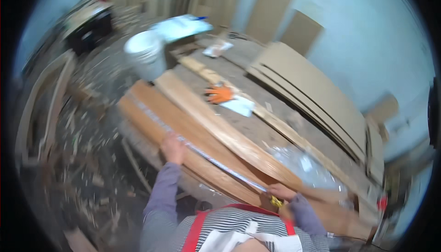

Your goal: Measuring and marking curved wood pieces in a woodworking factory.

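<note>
A long reddish-brown wooden board point(151, 107) lies diagonally across the bench, and a tape measure blade point(202, 153) is stretched along it. My left hand point(172, 147) presses on the board and the tape near its middle. My right hand point(280, 194) grips the yellow tape measure case point(276, 201) at the board's near end. A lighter plank point(220, 128) lies alongside the board. The picture is blurred by motion.
An orange glove point(219, 94) and a white sheet point(238, 106) lie on the bench. A white bucket point(146, 54) stands behind the boards. Flat panels point(308, 86) are stacked at the right. Clear plastic wrap point(303, 164) lies near my right hand. Wood scraps point(82, 160) litter the floor at left.
</note>
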A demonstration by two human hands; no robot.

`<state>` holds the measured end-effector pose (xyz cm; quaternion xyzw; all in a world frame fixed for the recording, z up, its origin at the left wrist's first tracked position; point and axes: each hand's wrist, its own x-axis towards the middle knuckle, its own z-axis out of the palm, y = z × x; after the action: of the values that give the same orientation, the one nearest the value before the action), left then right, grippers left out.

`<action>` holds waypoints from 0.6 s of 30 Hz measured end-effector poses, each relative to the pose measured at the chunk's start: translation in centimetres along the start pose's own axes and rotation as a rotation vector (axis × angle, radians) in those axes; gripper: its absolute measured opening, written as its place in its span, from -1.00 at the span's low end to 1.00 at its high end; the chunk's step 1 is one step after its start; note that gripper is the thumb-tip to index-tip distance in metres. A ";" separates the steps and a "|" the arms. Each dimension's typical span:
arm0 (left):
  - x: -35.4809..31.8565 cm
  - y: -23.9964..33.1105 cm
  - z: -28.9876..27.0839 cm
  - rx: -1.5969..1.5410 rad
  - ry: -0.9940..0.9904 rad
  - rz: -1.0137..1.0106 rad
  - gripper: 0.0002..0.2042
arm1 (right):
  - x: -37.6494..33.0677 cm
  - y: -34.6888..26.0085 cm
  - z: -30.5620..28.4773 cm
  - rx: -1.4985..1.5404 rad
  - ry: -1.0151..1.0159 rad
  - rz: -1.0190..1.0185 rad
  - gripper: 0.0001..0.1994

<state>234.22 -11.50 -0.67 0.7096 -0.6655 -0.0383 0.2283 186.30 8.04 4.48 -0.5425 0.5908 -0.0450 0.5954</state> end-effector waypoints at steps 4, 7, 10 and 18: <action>0.2 1.2 -0.5 0.073 0.025 0.080 -0.32 | 0.4 0.3 1.7 -0.141 0.201 -0.062 -0.69; 0.1 2.2 -1.1 0.117 0.014 0.082 -0.31 | 0.0 -0.5 2.0 -0.289 0.214 0.056 -0.67; 0.1 2.6 -1.4 0.141 -0.030 0.081 -0.30 | -2.0 -0.8 2.1 -0.334 0.306 0.130 -0.65; -0.1 2.6 -0.8 0.192 -0.036 0.070 -0.29 | -10.5 7.2 1.6 -0.330 0.485 0.215 -0.60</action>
<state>232.07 -11.24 0.96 0.7036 -0.6946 0.0209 0.1486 180.11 19.23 5.88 -0.5396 0.7691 -0.0135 0.3422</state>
